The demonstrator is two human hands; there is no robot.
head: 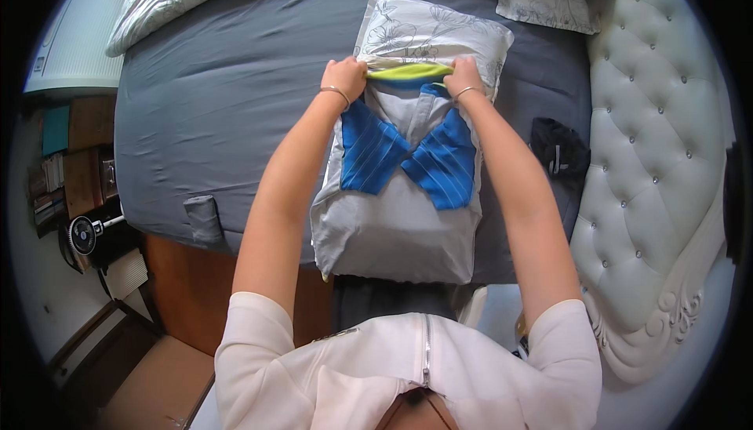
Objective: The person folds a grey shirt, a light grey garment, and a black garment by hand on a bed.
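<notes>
A grey garment (400, 236) with blue, thin-striped sleeve-like panels (373, 153) lies spread in front of me. The two panels are folded inward and almost meet at the middle. My left hand (346, 80) pinches the left end of its far edge, while my right hand (465, 79) grips the right end. Between my fists stretches a lime-green and blue band (410, 72) of the fabric. Just past my hands lies a white pillow (432, 27) with a grey flower print, partly covered by the band.
The bed's grey sheet (235, 89) extends to the left. A black cloth item (560, 146) lies right of my right arm, by the tufted headboard (644, 136). A folded grey cloth (203, 218) is near the bed's close edge. A small fan (83, 235) stands at far left.
</notes>
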